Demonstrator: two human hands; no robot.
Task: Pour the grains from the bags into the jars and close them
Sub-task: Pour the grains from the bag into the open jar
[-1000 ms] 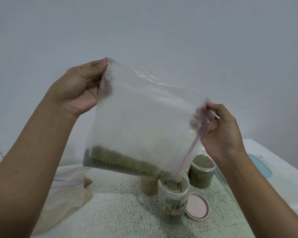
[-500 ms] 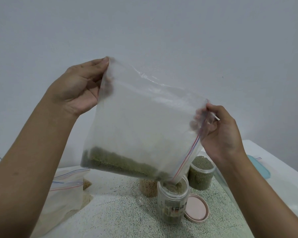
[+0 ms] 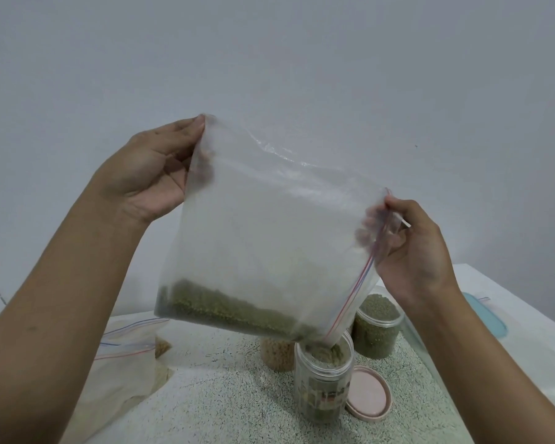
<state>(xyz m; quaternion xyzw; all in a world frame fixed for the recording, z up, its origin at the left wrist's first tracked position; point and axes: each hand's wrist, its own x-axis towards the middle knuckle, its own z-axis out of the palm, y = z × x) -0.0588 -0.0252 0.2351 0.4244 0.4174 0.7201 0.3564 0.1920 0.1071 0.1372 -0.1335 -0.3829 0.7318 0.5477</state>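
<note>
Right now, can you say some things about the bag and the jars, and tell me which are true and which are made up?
1. The left hand and the right hand both hold the bag. True.
2. The bag is empty. False: green grains lie along its low edge.
3. The bag's low corner hangs over an open jar. True.
4. The pink lid is on that jar. False: the lid lies on the table beside it.
</note>
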